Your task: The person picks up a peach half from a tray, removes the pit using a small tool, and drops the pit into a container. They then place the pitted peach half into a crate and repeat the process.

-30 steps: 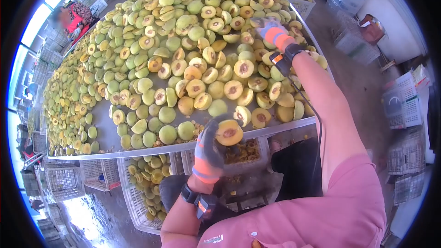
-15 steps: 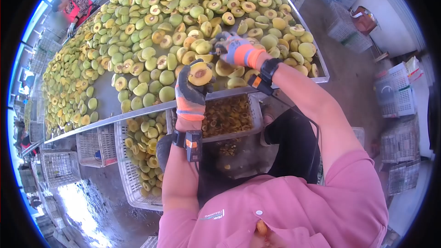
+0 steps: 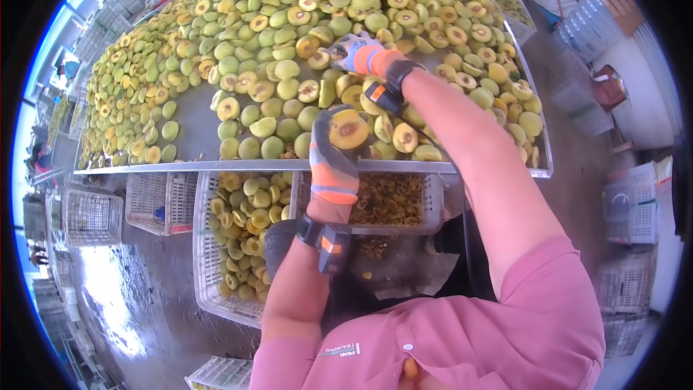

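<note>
The left hand [image 3: 333, 155] has its gloved fingers wrapped round the skin side of a fruit half [image 3: 348, 129], cut face up, just above the near edge of the metal table [image 3: 253, 167]. That is a sound hold: the fingers cup the back and the brown centre shows plainly. A light grip would be wise, since the flesh could bruise or slip in a wet glove.

The right hand [image 3: 357, 52] reaches farther in, among the loose halves [image 3: 286, 69], with its fingertips down beside one; whether they have closed on it I cannot tell, as the glove hides the contact. Taking pieces from the top by their rounded backs should disturb the neighbours least (they lie heaped and could roll).

It would also help to hold the left wrist back from the rim, over the gap between the fruit-filled crate [image 3: 204, 263] on the left and the scrap crate [image 3: 433, 206] on the right.
</note>
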`<action>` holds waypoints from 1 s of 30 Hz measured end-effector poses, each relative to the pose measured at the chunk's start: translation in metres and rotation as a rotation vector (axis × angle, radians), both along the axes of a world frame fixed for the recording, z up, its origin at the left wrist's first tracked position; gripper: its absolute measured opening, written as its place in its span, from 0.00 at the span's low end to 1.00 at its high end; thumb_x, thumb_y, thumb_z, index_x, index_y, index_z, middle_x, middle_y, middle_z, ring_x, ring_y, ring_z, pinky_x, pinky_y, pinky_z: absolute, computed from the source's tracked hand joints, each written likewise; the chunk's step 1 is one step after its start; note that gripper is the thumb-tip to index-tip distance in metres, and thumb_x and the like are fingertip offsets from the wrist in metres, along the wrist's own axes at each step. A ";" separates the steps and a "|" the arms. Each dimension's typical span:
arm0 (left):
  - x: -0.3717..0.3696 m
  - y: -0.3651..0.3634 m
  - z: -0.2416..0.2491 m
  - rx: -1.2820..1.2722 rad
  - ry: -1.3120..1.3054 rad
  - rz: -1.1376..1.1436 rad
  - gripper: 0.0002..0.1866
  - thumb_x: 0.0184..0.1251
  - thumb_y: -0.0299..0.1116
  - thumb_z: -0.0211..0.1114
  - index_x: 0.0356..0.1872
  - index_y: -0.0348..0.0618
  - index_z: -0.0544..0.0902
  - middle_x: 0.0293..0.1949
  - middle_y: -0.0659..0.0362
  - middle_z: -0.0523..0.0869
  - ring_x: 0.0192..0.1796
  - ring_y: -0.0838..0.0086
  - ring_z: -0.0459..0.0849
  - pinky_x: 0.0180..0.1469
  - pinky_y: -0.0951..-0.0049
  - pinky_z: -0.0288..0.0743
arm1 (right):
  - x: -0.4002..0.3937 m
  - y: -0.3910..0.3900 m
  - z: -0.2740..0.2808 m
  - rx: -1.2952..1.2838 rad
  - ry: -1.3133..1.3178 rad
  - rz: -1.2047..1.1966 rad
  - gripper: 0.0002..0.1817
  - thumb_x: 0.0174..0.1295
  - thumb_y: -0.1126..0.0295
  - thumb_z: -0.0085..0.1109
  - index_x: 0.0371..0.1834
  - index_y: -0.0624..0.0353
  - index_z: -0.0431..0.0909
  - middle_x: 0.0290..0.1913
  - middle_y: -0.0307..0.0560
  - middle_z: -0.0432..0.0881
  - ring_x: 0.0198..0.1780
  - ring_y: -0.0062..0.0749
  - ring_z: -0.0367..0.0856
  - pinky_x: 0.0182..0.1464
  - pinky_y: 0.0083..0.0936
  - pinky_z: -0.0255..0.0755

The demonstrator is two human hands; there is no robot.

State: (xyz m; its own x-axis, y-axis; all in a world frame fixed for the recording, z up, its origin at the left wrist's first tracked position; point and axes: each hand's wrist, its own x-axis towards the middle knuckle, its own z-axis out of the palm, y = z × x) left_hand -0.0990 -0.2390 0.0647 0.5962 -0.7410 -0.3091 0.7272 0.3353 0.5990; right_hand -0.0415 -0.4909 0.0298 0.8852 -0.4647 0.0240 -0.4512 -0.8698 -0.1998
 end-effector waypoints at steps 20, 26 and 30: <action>0.006 0.035 0.017 -0.001 -0.089 -0.015 0.17 0.74 0.44 0.47 0.49 0.44 0.77 0.36 0.59 0.83 0.33 0.74 0.83 0.26 0.79 0.70 | 0.038 0.075 0.031 0.174 -0.209 0.334 0.22 0.56 0.51 0.57 0.51 0.50 0.79 0.54 0.55 0.79 0.55 0.49 0.77 0.58 0.39 0.69; 0.009 0.041 0.014 0.054 -0.260 -0.033 0.16 0.74 0.43 0.47 0.50 0.44 0.76 0.38 0.61 0.82 0.33 0.77 0.82 0.28 0.80 0.71 | 0.122 0.090 0.016 0.040 0.022 0.318 0.22 0.58 0.54 0.55 0.54 0.48 0.78 0.57 0.51 0.78 0.57 0.48 0.77 0.61 0.38 0.69; 0.013 0.043 0.007 -0.020 -0.188 -0.080 0.15 0.74 0.41 0.48 0.50 0.43 0.76 0.40 0.61 0.82 0.34 0.77 0.82 0.30 0.80 0.72 | 0.111 0.073 -0.005 -0.050 0.104 0.272 0.23 0.58 0.55 0.54 0.54 0.52 0.79 0.56 0.51 0.80 0.55 0.46 0.79 0.57 0.38 0.71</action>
